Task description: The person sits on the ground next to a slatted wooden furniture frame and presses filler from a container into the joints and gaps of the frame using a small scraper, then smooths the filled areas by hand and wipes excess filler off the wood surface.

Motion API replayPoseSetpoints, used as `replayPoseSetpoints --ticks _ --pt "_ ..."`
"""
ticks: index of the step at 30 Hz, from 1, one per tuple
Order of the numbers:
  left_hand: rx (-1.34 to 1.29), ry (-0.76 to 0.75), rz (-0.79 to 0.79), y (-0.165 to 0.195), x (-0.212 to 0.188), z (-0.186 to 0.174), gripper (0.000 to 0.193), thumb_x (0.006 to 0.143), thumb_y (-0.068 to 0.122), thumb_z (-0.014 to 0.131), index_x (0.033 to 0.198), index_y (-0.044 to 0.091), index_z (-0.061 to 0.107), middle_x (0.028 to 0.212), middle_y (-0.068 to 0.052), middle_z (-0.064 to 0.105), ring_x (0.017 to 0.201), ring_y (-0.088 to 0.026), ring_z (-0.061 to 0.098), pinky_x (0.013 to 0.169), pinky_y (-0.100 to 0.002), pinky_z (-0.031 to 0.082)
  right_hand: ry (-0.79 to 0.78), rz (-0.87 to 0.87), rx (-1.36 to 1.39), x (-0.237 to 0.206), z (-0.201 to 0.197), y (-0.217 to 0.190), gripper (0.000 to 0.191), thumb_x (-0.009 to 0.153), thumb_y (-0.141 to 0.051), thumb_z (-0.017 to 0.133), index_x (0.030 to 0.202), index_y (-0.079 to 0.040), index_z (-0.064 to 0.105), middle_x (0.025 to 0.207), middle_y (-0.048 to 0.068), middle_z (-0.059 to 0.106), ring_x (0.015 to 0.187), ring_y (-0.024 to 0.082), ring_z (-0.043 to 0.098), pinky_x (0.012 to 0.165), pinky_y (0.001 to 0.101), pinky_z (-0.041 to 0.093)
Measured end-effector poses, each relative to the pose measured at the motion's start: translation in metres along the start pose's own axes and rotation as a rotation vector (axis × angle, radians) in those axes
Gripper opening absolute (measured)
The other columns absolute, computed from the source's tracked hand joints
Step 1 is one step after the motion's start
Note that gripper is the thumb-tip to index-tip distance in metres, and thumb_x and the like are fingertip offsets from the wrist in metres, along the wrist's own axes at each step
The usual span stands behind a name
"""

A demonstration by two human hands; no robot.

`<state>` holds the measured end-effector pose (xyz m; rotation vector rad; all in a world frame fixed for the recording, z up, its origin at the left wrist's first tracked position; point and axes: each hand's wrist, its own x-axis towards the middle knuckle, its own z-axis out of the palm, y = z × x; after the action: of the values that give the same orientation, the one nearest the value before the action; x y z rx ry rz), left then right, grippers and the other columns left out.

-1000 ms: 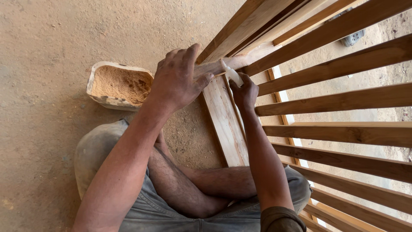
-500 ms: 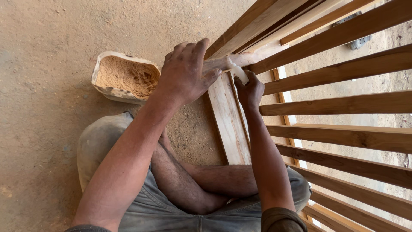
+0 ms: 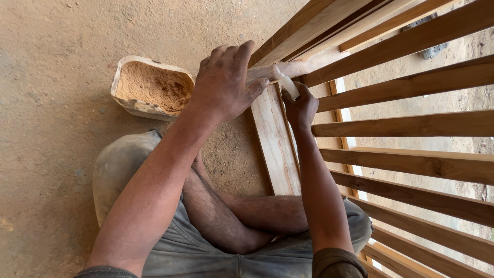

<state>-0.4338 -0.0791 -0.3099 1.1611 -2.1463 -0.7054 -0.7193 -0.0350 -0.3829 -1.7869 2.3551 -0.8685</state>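
Left hand lies palm-down on the frame, fingers spread and bent over the pale rail, thumb pointing toward the right hand; it presses, not wrapped round anything. Right hand is clenched round a pale scraper, blade poking up out of the fist and touching the rail at the joint, just beside the left thumb. Frame rail runs down from both hands to the person's crossed legs. Slats fan out right of the right hand, 1 above it, the rest below and beside the forearm. Bowl of sawdust sits on the floor just left of the left hand, near the wrist, not touching.

Versus 0.5 s ago: both hands keep the same grip and the same spot on the rail. Scraper tip sits at about the same place on the joint. Bowl unmoved. The view has shifted slightly, hands a touch lower in frame. Versus 1 s ago, same pose, blade barely moved.
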Motion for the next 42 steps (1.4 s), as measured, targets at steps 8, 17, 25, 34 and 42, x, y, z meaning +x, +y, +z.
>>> replayPoseSetpoints --ticks 8,17,25,34,42 --pt "0.012 0.007 -0.019 0.002 0.001 0.001 0.084 0.097 0.057 0.067 0.154 0.005 0.031 0.138 -0.026 0.056 0.135 -0.046 0.046 0.109 -0.061 0.038 -0.01 -0.008 0.011 -0.002 0.001 -0.002 0.039 0.083 -0.024 0.085 0.117 -0.006 0.076 0.097 0.016 0.08 0.081 0.023 0.079 0.077 0.0356 0.062" --pt "0.009 0.023 -0.015 0.001 0.0 0.004 0.082 0.098 0.057 0.068 0.153 0.007 0.032 0.135 -0.025 0.058 0.135 -0.044 0.047 0.109 -0.062 0.039 -0.023 -0.008 0.028 -0.005 0.0 -0.006 0.039 0.083 -0.024 0.084 0.117 -0.005 0.076 0.097 0.016 0.079 0.081 0.023 0.078 0.077 0.0348 0.061" --pt "0.004 0.025 -0.019 0.001 0.001 0.004 0.081 0.098 0.056 0.068 0.152 0.007 0.032 0.135 -0.025 0.058 0.135 -0.044 0.047 0.109 -0.062 0.039 -0.024 -0.011 0.035 -0.006 0.001 -0.007 0.038 0.084 -0.023 0.084 0.116 -0.005 0.076 0.096 0.015 0.08 0.081 0.023 0.078 0.077 0.0349 0.062" --pt "0.022 0.029 -0.018 0.0 -0.001 0.007 0.082 0.098 0.054 0.068 0.153 0.007 0.031 0.135 -0.025 0.058 0.134 -0.043 0.048 0.108 -0.062 0.04 0.004 -0.009 0.024 -0.004 0.002 -0.001 0.038 0.083 -0.023 0.083 0.116 -0.005 0.076 0.096 0.015 0.08 0.08 0.021 0.078 0.078 0.0344 0.062" --pt "0.026 0.055 -0.004 -0.002 0.0 0.009 0.081 0.1 0.054 0.069 0.153 0.007 0.031 0.137 -0.027 0.056 0.134 -0.045 0.047 0.108 -0.062 0.039 0.023 0.092 0.088 -0.004 0.006 0.006 0.036 0.084 -0.021 0.083 0.115 -0.004 0.074 0.098 0.013 0.08 0.083 0.017 0.076 0.078 0.0328 0.062"
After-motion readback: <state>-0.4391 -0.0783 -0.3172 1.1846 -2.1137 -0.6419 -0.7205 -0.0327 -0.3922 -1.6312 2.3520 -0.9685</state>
